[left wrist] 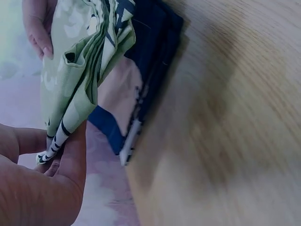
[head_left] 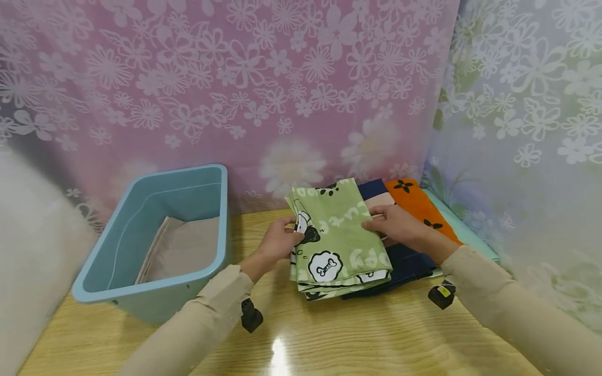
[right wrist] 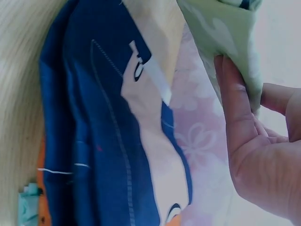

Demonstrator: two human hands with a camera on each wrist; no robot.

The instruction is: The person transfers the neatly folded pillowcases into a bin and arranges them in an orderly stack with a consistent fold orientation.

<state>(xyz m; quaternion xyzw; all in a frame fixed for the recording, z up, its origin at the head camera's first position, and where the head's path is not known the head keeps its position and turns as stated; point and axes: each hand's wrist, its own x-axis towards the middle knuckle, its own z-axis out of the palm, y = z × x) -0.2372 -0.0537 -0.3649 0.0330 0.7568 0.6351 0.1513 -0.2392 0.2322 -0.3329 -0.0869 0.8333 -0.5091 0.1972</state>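
A folded green cloth [head_left: 340,230] printed with white lettering, paw prints and bone badges is held between both hands. My left hand [head_left: 278,239] pinches its left edge, thumb on one face and fingers on the other, as the left wrist view shows. At the opposite edge my right hand [head_left: 392,224] grips the cloth, and in the right wrist view the right hand [right wrist: 263,146] has it between thumb and fingers. The cloth is raised over a folded navy and pink cloth [right wrist: 108,141], which it partly hides in the head view.
Right of the navy cloth lie an orange cloth [head_left: 414,203] with black flowers and a mint cloth [head_left: 463,230]. A blue plastic tub [head_left: 157,284] at left holds a folded beige cloth [head_left: 188,250]. Floral curtains [head_left: 282,94] hang behind the wooden table [head_left: 320,339].
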